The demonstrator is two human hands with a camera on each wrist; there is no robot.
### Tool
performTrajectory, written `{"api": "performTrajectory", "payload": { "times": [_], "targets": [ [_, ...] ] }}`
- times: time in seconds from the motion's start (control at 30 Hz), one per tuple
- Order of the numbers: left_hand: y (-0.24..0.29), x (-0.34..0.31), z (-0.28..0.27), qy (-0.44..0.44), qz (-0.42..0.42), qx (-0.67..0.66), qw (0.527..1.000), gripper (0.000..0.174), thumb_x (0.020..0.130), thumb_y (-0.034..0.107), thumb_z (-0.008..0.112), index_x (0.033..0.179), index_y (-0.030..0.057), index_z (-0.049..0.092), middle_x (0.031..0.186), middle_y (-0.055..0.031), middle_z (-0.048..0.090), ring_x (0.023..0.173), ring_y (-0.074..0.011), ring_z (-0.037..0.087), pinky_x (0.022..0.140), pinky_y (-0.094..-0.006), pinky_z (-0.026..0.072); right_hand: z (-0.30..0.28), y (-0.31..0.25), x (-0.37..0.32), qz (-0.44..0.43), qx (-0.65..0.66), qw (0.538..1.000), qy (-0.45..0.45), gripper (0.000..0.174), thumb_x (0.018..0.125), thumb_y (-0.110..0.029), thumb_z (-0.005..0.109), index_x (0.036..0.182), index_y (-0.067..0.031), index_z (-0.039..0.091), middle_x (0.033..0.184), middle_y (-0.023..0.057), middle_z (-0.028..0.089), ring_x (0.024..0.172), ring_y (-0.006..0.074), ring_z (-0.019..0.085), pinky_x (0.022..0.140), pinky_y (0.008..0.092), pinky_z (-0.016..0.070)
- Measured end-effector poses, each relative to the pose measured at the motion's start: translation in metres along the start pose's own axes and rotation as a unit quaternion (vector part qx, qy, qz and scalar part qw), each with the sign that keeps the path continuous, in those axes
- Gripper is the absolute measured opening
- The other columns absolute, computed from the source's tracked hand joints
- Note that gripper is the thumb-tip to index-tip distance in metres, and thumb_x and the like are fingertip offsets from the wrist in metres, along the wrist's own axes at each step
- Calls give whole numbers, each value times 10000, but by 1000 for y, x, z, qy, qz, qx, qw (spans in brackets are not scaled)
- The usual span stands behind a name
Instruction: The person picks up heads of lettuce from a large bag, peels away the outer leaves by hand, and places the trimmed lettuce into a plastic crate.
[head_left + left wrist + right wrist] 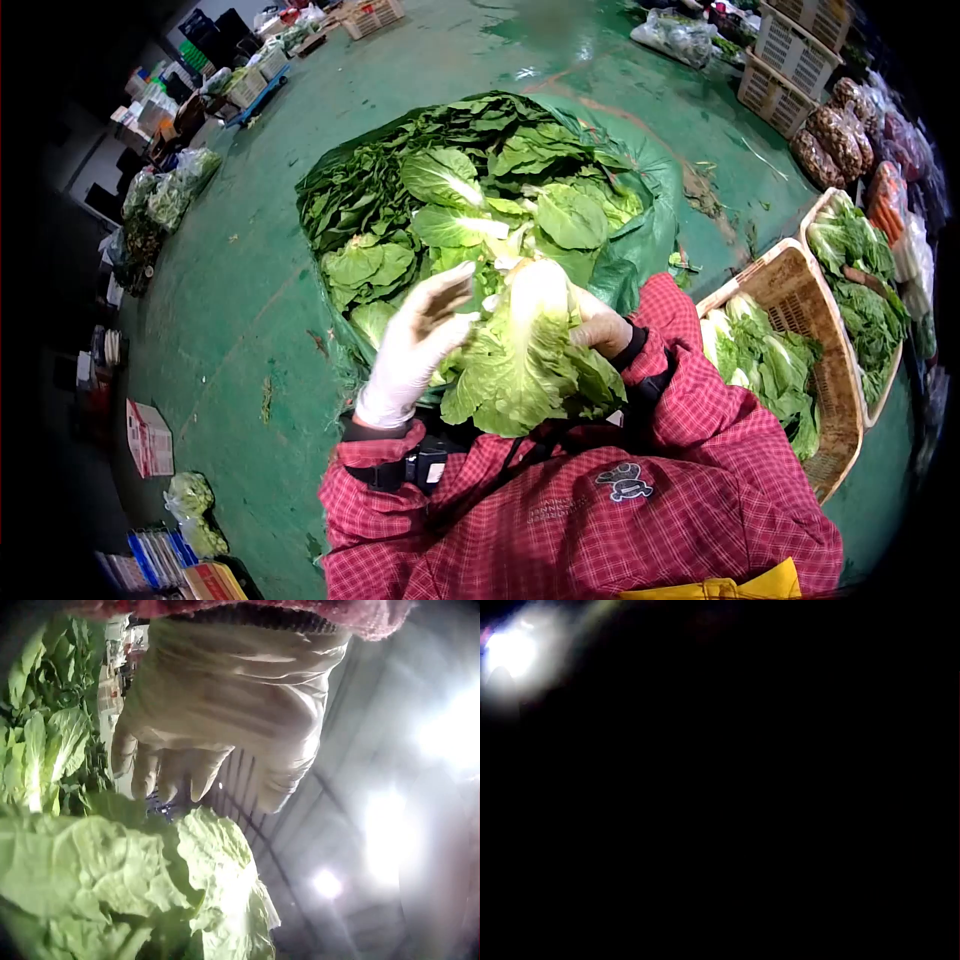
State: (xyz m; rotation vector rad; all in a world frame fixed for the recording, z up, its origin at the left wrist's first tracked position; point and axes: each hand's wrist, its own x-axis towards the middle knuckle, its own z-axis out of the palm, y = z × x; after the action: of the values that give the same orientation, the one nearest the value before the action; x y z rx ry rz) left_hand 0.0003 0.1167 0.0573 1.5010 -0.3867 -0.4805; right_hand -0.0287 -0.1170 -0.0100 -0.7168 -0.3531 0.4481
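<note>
A leafy head of Chinese cabbage (525, 355), its white base pointing away from me, is held in front of my body. My gloved right hand (603, 325) grips it at the right side, with most of the fingers hidden behind the leaves. To the left of the cabbage, my gloved left hand (412, 335) is raised with relaxed, spread fingers and holds nothing. In the left wrist view, this hand (225, 712) hangs apart above the pale leaves (90, 862). Under both hands lies a heap of loose green leaves (350, 200). The right wrist view is almost wholly dark.
Green plastic sheeting (655, 215) surrounds the leaf heap. At the right, a plastic basket (838, 440) holds leafy heads, with another basket (888, 390) of greens beside it. Stacked crates (780, 90) and bagged vegetables (835, 130) line the far right. A carton (150, 440) stands at left.
</note>
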Motion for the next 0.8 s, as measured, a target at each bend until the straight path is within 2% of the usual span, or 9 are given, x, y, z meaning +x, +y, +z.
{"api": "performTrajectory", "payload": {
  "times": [0.1, 0.2, 0.27, 0.37, 0.53, 0.57, 0.6, 0.7, 0.8],
  "targets": [
    [0, 2, 17, -81, 26, 17, 996, 988, 772, 414, 793, 1494, 19, 247, 1464, -176, 372, 1351, -279, 385, 1132, -416, 297, -12, 1, -8, 2, -108, 994, 9, 1148, 602, -377, 902, 1490, -25, 266, 1414, 80, 458, 1290, 203, 439, 1093, 340, 329],
    [-3, -5, 27, -127, 50, 87, 987, 1073, 739, 378, 826, 1507, -15, 188, 1458, -184, 370, 1362, -288, 361, 1140, -397, 259, -4, -7, -12, -5, -169, 985, -46, 1134, 612, -433, 887, 1494, -52, 284, 1470, 102, 397, 1355, 238, 364, 1138, 394, 247],
    [6, -7, 42, -96, 85, 185, 974, 1060, 750, 269, 812, 1511, -35, 140, 1452, -194, 381, 1351, -261, 376, 1131, -354, 271, -8, -7, -8, -69, -281, 952, -96, 1092, 634, -441, 859, 1494, -66, 299, 1491, 135, 363, 1390, 277, 309, 1150, 423, 210],
    [-32, -14, 44, -23, 78, 165, 983, 944, 717, 226, 813, 1454, -47, 291, 1371, -213, 477, 1277, -268, 473, 1075, -353, 360, -2, -19, -2, -109, -464, 873, -106, 1031, 660, -421, 809, 1495, -78, 312, 1509, 181, 324, 1428, 323, 230, 1161, 458, 159],
    [-46, -12, 56, 85, 41, 121, 988, 699, 677, 188, 800, 1293, -3, 529, 1191, -165, 629, 1164, -252, 582, 985, -352, 456, -1, -40, -7, -116, -626, 765, -91, 982, 659, -217, 774, 1509, -100, 296, 1498, 200, 339, 1388, 350, 307, 1154, 447, 208],
    [-42, -9, 56, 111, 101, 239, 959, 670, 659, 235, 797, 1260, 52, 565, 1098, -118, 655, 1055, -263, 614, 941, -389, 455, -7, -52, -10, -115, -632, 762, -89, 973, 669, -158, 781, 1509, -102, 291, 1485, 197, 357, 1351, 337, 368, 1110, 436, 314],
    [-36, -9, 56, 126, 111, 348, 922, 672, 654, 266, 793, 1255, 64, 570, 1079, -113, 654, 1023, -267, 609, 930, -394, 439, -5, -57, -16, -120, -597, 793, -26, 874, 693, -159, 780, 1460, -90, 368, 1382, 191, 462, 1263, 319, 465, 1011, 414, 431],
    [-31, -11, 57, 168, 141, 587, 780, 680, 653, 407, 761, 1240, 112, 586, 1010, -71, 646, 922, -248, 580, 901, -399, 354, 29, -70, -12, -130, -701, 701, -21, 675, 704, -159, 777, 1322, -88, 515, 1135, 162, 577, 1029, 320, 579, 851, 393, 504],
    [-28, -9, 59, 155, 126, 611, 766, 695, 628, 340, 771, 1260, 118, 584, 1008, -84, 642, 969, -270, 589, 914, -410, 366, 46, -48, 0, -154, -763, 627, -23, 428, 708, -152, 758, 1102, -81, 609, 1005, 144, 592, 927, 345, 586, 792, 422, 498]
  ]
}}
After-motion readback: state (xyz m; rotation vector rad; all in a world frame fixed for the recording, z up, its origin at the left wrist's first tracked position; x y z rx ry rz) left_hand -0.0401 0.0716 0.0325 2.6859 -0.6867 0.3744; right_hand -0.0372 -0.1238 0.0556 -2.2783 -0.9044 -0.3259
